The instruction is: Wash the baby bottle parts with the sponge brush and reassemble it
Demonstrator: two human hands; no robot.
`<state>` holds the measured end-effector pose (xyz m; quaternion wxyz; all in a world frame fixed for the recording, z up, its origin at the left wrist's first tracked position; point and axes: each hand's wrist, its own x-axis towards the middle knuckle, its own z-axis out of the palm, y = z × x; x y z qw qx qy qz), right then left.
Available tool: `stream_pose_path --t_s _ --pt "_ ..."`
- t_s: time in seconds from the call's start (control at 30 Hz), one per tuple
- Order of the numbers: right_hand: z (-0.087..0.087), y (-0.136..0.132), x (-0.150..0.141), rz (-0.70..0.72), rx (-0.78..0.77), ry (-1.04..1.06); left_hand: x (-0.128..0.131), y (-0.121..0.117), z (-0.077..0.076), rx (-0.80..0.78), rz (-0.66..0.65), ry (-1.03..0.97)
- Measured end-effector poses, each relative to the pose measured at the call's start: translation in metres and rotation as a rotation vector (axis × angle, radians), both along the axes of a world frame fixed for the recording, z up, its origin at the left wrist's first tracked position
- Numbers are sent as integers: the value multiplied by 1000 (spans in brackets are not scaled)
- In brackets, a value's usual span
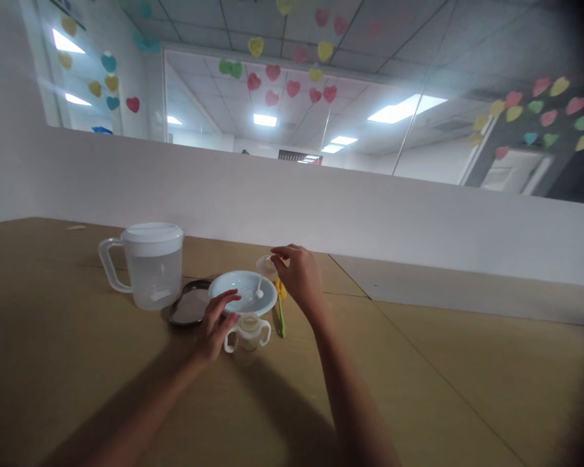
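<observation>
A clear baby bottle (248, 337) with two white side handles stands upright on the table, its mouth uncovered. My left hand (217, 327) is beside it, thumb and fingers apart, close to the left handle; I cannot tell whether it touches. Over the far right rim of a pale blue bowl (224, 284), my right hand (299, 275) pinches a translucent bottle top (265, 266). From this top a thin straw with a white weighted end (259, 293) hangs over the bowl. The bowl seems to hold clear water.
A clear lidded pitcher (154, 269) with some water stands at the left. Next to it lies a dark-rimmed round tray (189, 318), partly behind the bowl. A yellow-and-green brush-like item (281, 318) lies right of the bowl. A white wall (233, 188) closes the table's back.
</observation>
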<state>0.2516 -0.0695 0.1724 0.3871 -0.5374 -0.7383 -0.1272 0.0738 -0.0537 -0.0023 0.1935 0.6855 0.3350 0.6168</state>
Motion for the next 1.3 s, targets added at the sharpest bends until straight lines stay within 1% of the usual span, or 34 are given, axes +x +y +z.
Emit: stream_pose_path --t_s 0.1,0.2,0.33,0.43,0.53,0.73,0.8,0.9,1.0,1.17,1.3 --pt "-10 11 -5 -89 -78 -109 -2 2 -1 17 23 55" --pt "-24 25 -10 -144 -158 -196 -3 5 -1 36 31 98" --pt "-40 37 -16 -129 -230 -240 -3 7 -1 43 84 131" --pt "-45 38 -23 -96 -268 -242 -3 8 0 12 115 171" --pt "-47 34 -30 -63 -306 -224 -3 12 -1 -19 110 213" --pt "-50 36 -34 -17 -391 -160 -2 15 -7 -108 164 262" --pt "-50 38 -29 -41 -383 -132 -2 13 -7 -118 154 266" --pt "-47 42 -20 -114 -325 -78 -1 12 -7 -125 152 270" --pt "-44 43 -11 -153 -294 -32 0 13 -6 -133 179 286" --pt "-41 42 -8 -136 -300 -2 -5 18 -7 -196 222 326" --pt "-42 42 -10 -123 -301 -12 -15 25 -8 -157 236 426"
